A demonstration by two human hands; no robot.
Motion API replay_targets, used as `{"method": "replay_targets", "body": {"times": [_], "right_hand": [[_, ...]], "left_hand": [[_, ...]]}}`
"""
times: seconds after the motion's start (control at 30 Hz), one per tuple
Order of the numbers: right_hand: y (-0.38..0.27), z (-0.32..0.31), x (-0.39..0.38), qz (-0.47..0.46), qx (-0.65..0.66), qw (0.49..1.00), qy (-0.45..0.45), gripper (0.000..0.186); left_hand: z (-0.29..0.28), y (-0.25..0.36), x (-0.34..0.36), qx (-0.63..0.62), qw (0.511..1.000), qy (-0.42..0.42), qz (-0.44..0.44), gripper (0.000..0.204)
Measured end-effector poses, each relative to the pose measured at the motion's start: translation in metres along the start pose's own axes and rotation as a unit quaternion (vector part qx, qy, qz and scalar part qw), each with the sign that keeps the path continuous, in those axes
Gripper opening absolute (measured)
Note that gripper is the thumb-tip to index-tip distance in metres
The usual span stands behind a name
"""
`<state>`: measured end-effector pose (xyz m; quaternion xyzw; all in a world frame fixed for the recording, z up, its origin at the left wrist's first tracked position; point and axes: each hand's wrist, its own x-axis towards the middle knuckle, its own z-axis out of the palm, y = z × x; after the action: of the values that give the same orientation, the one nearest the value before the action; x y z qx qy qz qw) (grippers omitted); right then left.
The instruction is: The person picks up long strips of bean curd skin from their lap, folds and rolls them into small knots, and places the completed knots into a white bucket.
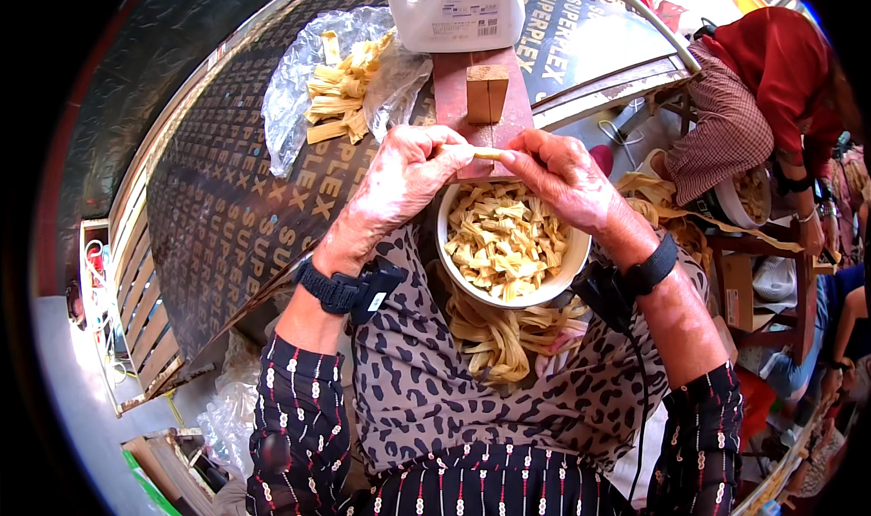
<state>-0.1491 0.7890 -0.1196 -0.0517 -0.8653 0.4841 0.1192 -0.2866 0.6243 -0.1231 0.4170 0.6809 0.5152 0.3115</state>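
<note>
Left hand [406, 176]: closed, fingertips pinching left end of pale strip [488, 153] | Right hand [570, 180]: closed, fingertips pinching right end | Strip: upper center of frame | White container [578, 253]: frame center, holding yellowish pieces [506, 239]

From the person's head, a wide fisheye camera looks steeply down and forward over a round white tub [578, 251]. It is near enough that the left hand [408, 173] and right hand [567, 179], just beyond the tub, show large; the white jug [456, 13] farther beyond is cropped.
</note>
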Motion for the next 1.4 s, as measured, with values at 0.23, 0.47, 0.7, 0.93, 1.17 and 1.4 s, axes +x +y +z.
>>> {"method": "replay_targets", "body": {"times": [0.23, 0.47, 0.7, 0.93, 1.17, 1.4], "right_hand": [[0.017, -0.002, 0.015, -0.012, 0.002, 1.0, 0.015, 0.022], [0.025, 0.005, 0.017, -0.018, 0.012, 0.999, 0.037, 0.021], [0.017, -0.002, -0.023, 0.101, -0.073, 0.992, 0.011, 0.028], [0.039, 0.008, -0.072, 0.125, -0.007, 0.991, -0.042, 0.042], [0.057, 0.002, -0.104, 0.161, 0.017, 0.986, 0.043, 0.039], [0.05, -0.003, -0.123, 0.163, 0.127, 0.962, 0.176, 0.021]], "left_hand": [[0.0, -0.017, 0.018, 0.004, 1.0, 0.017, 0.003, 0.016], [0.011, -0.023, 0.019, -0.031, 0.998, 0.056, -0.002, 0.018], [0.008, -0.021, -0.003, 0.147, 0.983, 0.105, -0.034, 0.018], [0.038, -0.025, -0.039, 0.1, 0.992, -0.033, -0.072, 0.035], [0.051, -0.025, -0.058, 0.08, 0.994, -0.062, -0.048, 0.046], [0.113, -0.058, -0.099, 0.125, 0.925, -0.357, -0.022, 0.038]]}}
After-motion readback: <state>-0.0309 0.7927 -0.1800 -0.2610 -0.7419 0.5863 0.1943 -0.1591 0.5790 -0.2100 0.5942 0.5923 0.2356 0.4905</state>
